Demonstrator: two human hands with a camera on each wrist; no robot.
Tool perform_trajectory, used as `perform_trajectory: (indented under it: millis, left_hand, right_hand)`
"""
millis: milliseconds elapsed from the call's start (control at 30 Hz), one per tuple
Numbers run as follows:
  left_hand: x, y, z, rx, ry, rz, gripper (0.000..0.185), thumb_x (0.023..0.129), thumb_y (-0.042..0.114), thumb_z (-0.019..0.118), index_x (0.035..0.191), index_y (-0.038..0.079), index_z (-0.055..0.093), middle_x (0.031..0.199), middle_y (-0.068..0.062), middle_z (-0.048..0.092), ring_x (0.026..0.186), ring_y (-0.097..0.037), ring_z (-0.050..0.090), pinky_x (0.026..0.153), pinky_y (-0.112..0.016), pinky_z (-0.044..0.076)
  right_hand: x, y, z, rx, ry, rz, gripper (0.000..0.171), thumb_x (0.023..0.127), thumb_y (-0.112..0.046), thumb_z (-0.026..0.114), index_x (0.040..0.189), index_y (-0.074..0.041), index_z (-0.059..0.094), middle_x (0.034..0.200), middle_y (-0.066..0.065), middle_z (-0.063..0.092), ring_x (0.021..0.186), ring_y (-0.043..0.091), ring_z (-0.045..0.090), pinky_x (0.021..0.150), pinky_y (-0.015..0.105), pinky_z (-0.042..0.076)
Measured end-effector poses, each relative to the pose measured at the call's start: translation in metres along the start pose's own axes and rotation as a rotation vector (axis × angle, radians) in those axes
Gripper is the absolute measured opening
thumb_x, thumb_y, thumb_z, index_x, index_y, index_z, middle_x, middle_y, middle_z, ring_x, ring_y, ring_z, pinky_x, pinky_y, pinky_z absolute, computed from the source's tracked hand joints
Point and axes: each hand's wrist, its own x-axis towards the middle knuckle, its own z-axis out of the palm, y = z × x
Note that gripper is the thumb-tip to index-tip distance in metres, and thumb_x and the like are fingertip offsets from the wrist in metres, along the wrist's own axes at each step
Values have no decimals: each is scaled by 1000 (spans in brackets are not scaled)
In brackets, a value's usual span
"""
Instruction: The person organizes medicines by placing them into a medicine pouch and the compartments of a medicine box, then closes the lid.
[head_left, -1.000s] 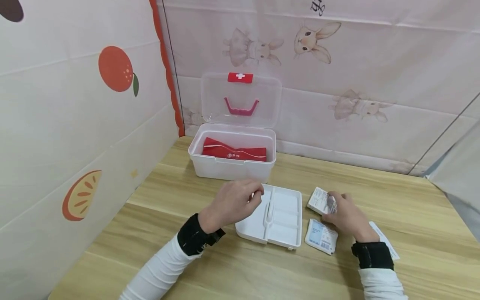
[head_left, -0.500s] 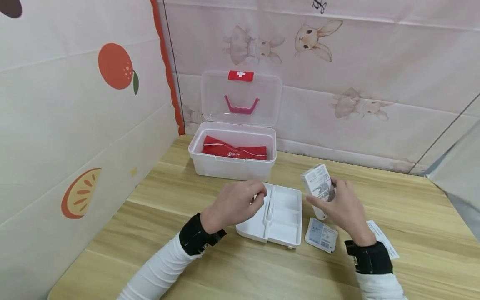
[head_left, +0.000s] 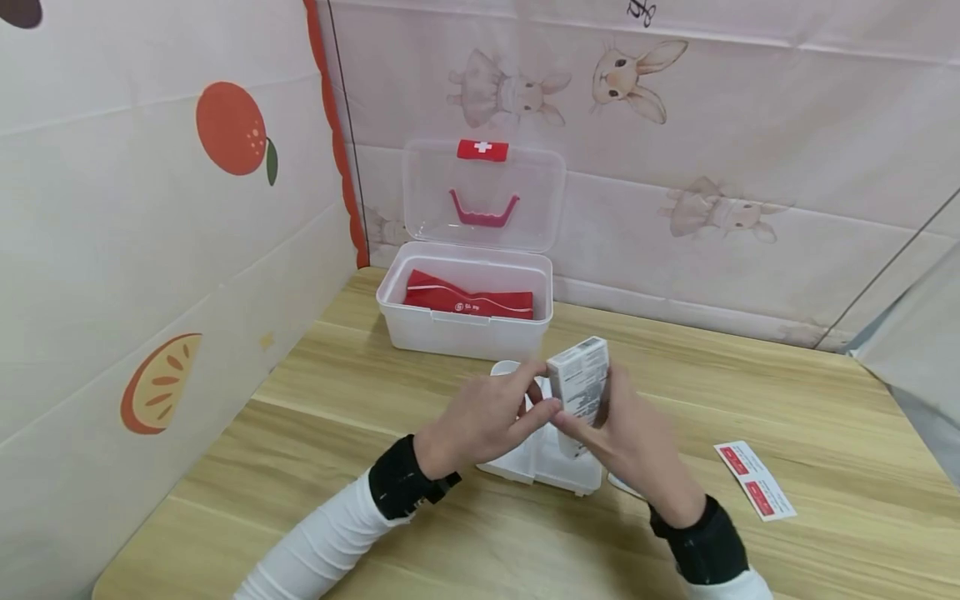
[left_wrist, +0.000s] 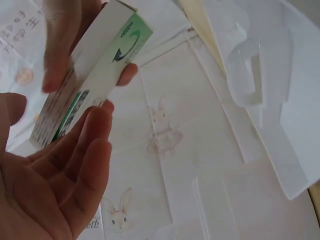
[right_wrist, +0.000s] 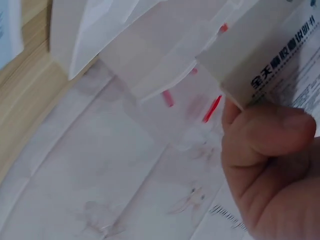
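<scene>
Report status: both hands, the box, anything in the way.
Right hand grips small white medicine box upright above white divided tray. Left hand fingers touch the box's side. Nothing between the hands and open first-aid case.

The small white cardboard box (head_left: 579, 383) with green print looks like thin, smooth card with a soft shine. The white plastic tray (head_left: 551, 467) under it is smooth and a bit glossy. The white plastic first-aid case (head_left: 465, 333) has a see-through, shiny lid (head_left: 483, 196) with a red plastic handle (head_left: 483, 214). The red pouch (head_left: 468, 302) inside looks like smooth, shiny plastic film. The light wooden table (head_left: 375, 517) is matt with streaky grain. The white and red paper strip (head_left: 753, 481) looks flat and smooth. The sleeves (head_left: 322, 542) are soft white cloth.
</scene>
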Motion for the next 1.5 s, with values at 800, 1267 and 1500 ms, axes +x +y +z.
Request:
perform_trajectory:
  millis: [800, 1267, 1500]
  left_hand:
    - [1, -11, -11, -237, 154, -36, 39, 96, 12, 66, 127, -1, 46, 89, -6, 66, 70, -10, 58, 62, -18, 53]
    - [6, -38, -11, -130, 87, -120, 51, 101, 18, 59, 143, 11, 32, 113, -9, 67, 87, -14, 67, 76, -25, 58]
    - [7, -48, -9, -195, -27, -171, 48, 102, 17, 56, 143, 12, 31, 125, -10, 63, 102, -16, 67, 89, -34, 57]
  right_hand:
    - [-7, -14, 23, -89, 118, -208, 101, 78, -36, 85, 153, -6, 24, 114, 12, 61, 69, 13, 55, 53, 23, 43]
    - [-9, -3, 9, -308, -152, -149, 35, 76, -27, 86, 101, -8, 71, 88, 4, 68, 67, 12, 58, 54, 25, 45]
    - [-11, 6, 6, -412, -301, -70, 62, 65, -31, 92, 117, -5, 69, 107, 12, 61, 80, 20, 59, 62, 34, 51]
